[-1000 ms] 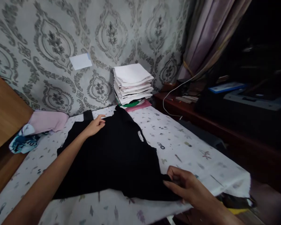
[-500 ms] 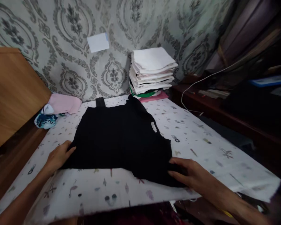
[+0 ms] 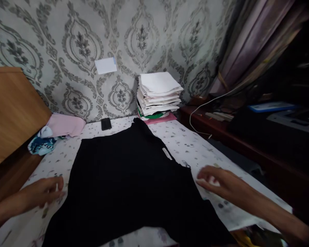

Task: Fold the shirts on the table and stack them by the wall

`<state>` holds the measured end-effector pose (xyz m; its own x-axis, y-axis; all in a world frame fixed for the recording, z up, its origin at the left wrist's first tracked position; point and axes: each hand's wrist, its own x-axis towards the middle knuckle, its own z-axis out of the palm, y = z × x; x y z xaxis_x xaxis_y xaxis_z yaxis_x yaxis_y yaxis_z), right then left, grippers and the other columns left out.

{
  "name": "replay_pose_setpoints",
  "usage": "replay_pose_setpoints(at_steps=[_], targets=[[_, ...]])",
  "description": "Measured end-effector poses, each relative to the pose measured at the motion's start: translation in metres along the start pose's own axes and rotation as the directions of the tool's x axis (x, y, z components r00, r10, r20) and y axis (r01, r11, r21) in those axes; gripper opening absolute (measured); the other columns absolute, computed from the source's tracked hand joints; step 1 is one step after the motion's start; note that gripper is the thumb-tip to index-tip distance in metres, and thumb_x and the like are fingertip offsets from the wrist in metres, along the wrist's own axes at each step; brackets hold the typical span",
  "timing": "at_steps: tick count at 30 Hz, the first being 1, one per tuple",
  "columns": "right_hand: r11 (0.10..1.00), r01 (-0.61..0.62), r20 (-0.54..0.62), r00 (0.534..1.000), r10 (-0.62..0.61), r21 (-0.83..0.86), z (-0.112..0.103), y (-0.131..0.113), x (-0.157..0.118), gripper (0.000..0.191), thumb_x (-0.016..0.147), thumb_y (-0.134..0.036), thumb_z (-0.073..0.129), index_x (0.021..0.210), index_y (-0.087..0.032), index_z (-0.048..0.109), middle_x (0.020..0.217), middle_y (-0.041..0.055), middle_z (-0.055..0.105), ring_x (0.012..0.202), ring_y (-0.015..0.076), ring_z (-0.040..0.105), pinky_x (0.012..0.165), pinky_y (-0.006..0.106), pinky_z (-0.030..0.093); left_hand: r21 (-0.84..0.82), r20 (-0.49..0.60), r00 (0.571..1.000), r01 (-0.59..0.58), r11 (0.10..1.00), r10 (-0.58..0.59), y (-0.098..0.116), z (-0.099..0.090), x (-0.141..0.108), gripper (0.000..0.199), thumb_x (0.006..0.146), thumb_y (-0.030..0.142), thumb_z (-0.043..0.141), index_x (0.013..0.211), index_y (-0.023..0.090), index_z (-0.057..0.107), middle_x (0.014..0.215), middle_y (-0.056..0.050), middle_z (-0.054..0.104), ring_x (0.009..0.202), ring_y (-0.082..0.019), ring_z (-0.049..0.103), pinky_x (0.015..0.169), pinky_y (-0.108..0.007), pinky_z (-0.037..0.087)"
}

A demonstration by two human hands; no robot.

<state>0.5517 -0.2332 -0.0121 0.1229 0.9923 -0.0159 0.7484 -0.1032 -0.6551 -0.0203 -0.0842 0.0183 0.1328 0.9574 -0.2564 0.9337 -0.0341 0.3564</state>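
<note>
A black garment (image 3: 123, 178) lies spread on the white patterned cloth (image 3: 185, 137), its near edge reaching the front of the table. A small white label (image 3: 167, 153) shows near its right edge. My left hand (image 3: 45, 192) hovers just left of the garment, fingers loosely curled and apart, holding nothing. On the other side, my right hand (image 3: 217, 180) is just off the garment's right edge, its thumb and fingers parted with nothing between them.
Against the wall stands a stack of folded white cloths (image 3: 159, 92). A black phone-like object (image 3: 106, 124) lies at the back. Pink cloth (image 3: 65, 125) and a blue patterned cloth (image 3: 42, 142) sit beside a wooden panel (image 3: 12, 109). A white cable (image 3: 193, 118) runs along the right.
Both hands have let go of the black garment and moved outward. The garment is now nearer and more spread out, uncovering the phone-like object. The view has tilted and shifted.
</note>
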Motion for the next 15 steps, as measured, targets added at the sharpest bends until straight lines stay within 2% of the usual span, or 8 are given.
replay_pose_setpoints(at_steps=[1, 2, 4, 6, 8, 10, 12, 15], targets=[[0.997, 0.071, 0.043, 0.997, -0.071, 0.011, 0.000, -0.009, 0.025, 0.025, 0.083, -0.048, 0.062, 0.083, -0.025, 0.072, 0.082, 0.0081, 0.070, 0.072, 0.0212, 0.065, 0.065, 0.032, 0.049, -0.013, 0.067, 0.998, -0.019, 1.000, 0.020, 0.006, -0.003, 0.020, 0.043, 0.060, 0.069, 0.057, 0.066, 0.027, 0.060, 0.053, 0.004, 0.061, 0.051, -0.021, 0.059, 0.048, -0.028, 0.045], [0.993, 0.111, 0.078, 0.991, -0.113, 0.024, 0.002, -0.022, 0.052, 0.026, 0.084, -0.047, 0.060, 0.085, -0.024, 0.072, 0.084, 0.0078, 0.071, 0.075, 0.0213, 0.066, 0.066, 0.030, 0.050, -0.029, 0.087, 0.995, -0.036, 0.999, 0.039, 0.011, -0.006, 0.043, 0.044, 0.063, 0.068, 0.053, 0.071, 0.026, 0.061, 0.057, 0.002, 0.063, 0.056, -0.021, 0.061, 0.051, -0.028, 0.046], [0.996, 0.085, 0.063, 0.995, -0.083, -0.036, 0.009, -0.052, 0.114, 0.023, 0.087, -0.037, 0.059, 0.097, -0.020, 0.071, 0.081, 0.0059, 0.072, 0.071, 0.0188, 0.068, 0.064, 0.027, 0.049, -0.021, -0.086, 0.996, -0.029, 0.999, 0.027, 0.023, -0.013, 0.093, 0.046, 0.063, 0.065, 0.051, 0.080, 0.024, 0.061, 0.069, -0.002, 0.067, 0.066, -0.024, 0.065, 0.058, -0.030, 0.049], [0.991, -0.013, 0.022, 1.000, 0.017, -0.134, 0.022, -0.083, 0.177, 0.030, 0.090, -0.028, 0.057, 0.116, -0.017, 0.066, 0.078, 0.0040, 0.073, 0.071, 0.0167, 0.070, 0.066, 0.024, 0.050, 0.032, -0.271, 0.962, 0.049, 0.998, -0.038, 0.032, -0.018, 0.141, 0.047, 0.065, 0.058, 0.052, 0.090, 0.019, 0.061, 0.085, -0.009, 0.071, 0.080, -0.027, 0.068, 0.068, -0.032, 0.052], [0.983, -0.026, -0.006, 1.000, 0.026, -0.182, 0.041, -0.106, 0.232, 0.033, 0.088, -0.027, 0.062, 0.118, -0.015, 0.064, 0.087, 0.0070, 0.074, 0.079, 0.0190, 0.071, 0.070, 0.024, 0.051, 0.084, -0.362, 0.927, 0.140, 0.987, -0.101, 0.038, -0.018, 0.181, 0.049, 0.067, 0.052, 0.052, 0.097, 0.014, 0.061, 0.098, -0.016, 0.071, 0.092, -0.031, 0.069, 0.076, -0.034, 0.052], [0.973, -0.045, -0.062, 0.998, 0.031, -0.228, 0.060, -0.118, 0.278, 0.036, 0.083, -0.026, 0.069, 0.116, -0.013, 0.065, 0.111, 0.0136, 0.071, 0.103, 0.0255, 0.068, 0.081, 0.027, 0.051, 0.108, -0.383, 0.914, 0.189, 0.976, -0.135, 0.039, -0.014, 0.210, 0.049, 0.069, 0.050, 0.053, 0.096, 0.010, 0.062, 0.104, -0.021, 0.070, 0.099, -0.035, 0.067, 0.078, -0.037, 0.051], [0.964, -0.078, -0.105, 0.993, 0.052, -0.254, 0.077, -0.121, 0.312, 0.038, 0.078, -0.021, 0.072, 0.114, -0.013, 0.065, 0.124, 0.0178, 0.066, 0.117, 0.0305, 0.061, 0.089, 0.032, 0.050, 0.102, -0.377, 0.916, 0.192, 0.976, -0.141, 0.038, -0.008, 0.231, 0.043, 0.069, 0.049, 0.055, 0.089, 0.012, 0.064, 0.100, -0.021, 0.071, 0.098, -0.036, 0.067, 0.074, -0.037, 0.051], [0.960, -0.142, -0.129, 0.985, 0.114, -0.240, 0.088, -0.113, 0.344, 0.034, 0.072, -0.011, 0.072, 0.107, -0.012, 0.068, 0.120, 0.0203, 0.067, 0.116, 0.0335, 0.062, 0.090, 0.036, 0.050, 0.079, -0.350, 0.926, 0.178, 0.981, -0.140, 0.034, 0.001, 0.247, 0.026, 0.071, 0.042, 0.057, 0.075, 0.017, 0.064, 0.081, -0.012, 0.072, 0.084, -0.031, 0.069, 0.065, -0.032, 0.049]])
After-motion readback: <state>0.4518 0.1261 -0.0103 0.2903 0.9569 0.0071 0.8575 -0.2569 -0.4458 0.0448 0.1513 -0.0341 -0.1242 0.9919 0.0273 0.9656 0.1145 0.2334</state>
